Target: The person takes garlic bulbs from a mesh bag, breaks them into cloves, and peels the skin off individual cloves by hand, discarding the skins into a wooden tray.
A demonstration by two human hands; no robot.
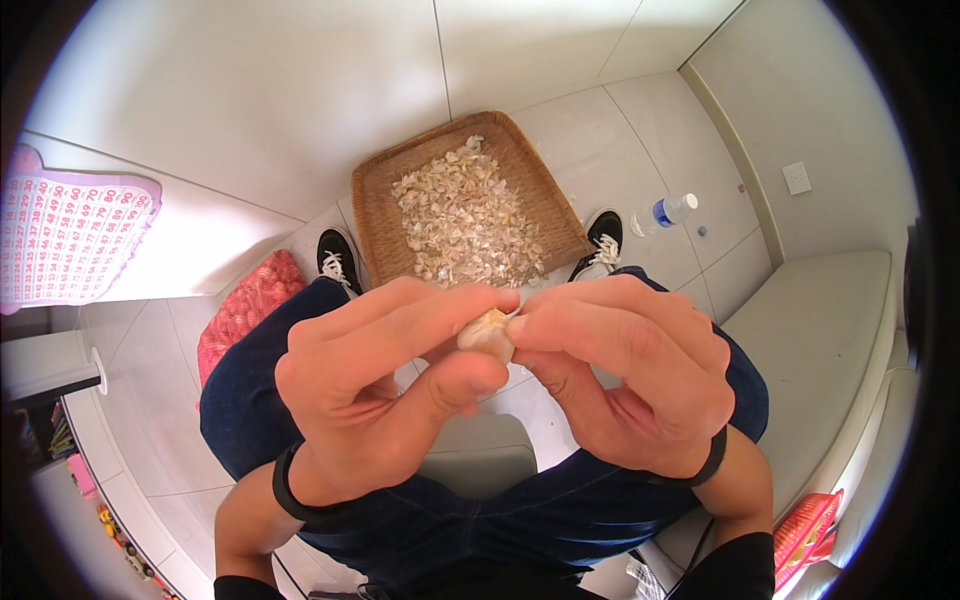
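A pale garlic piece (487, 336) with papery skin is held up between both hands, above my knees. My left hand (380, 375) grips it from the left, with thumb below and fingers above. Against its right side, my right hand (635, 370) pinches at the skin with thumb and forefinger. Whether it is a whole bulb or part of one cannot be made out. Beyond my hands, a woven tray (375, 215) lies on the floor between my shoes, bearing a heap of loose garlic skins (470, 220).
A red mesh bag (250, 305) full of roundish things rests by my left leg. Right of the tray, a clear plastic bottle (664, 214) lies on the tiles near a small cap (703, 231). A padded bench (820, 350) runs along the right; a red basket (803, 535) is at lower right.
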